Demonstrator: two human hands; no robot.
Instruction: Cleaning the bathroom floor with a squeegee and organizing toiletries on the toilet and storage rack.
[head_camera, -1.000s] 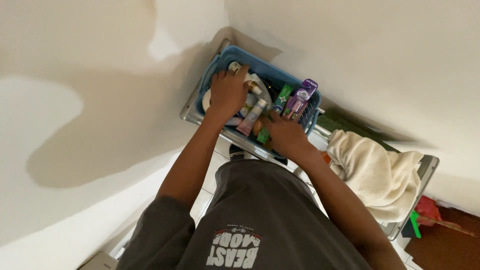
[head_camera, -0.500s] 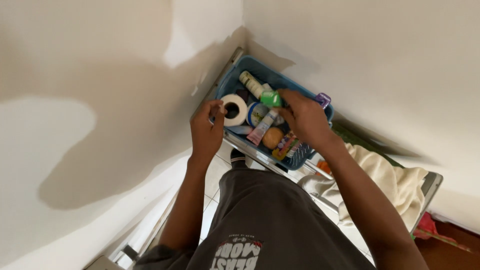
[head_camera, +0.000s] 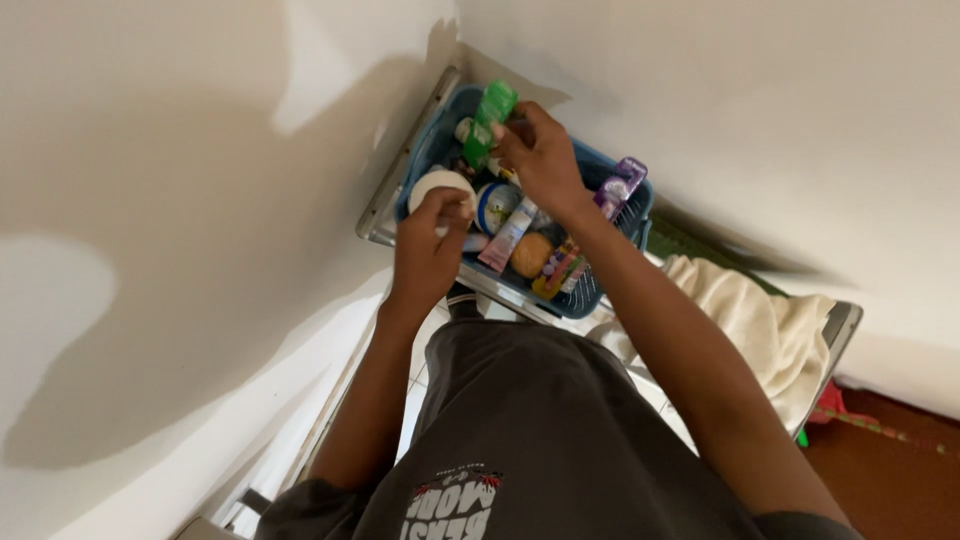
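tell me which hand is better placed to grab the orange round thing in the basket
Left, probably. The left hand grips a white tape roll but sits lower, nearer the orange round thing in the blue basket. The right hand is busy with a green bottle at the far end.

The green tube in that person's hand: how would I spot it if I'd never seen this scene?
Find the blue basket in the corner where the pale walls meet. The right hand holds the green tube above its far end. It is the one bright green item raised clear of the basket.
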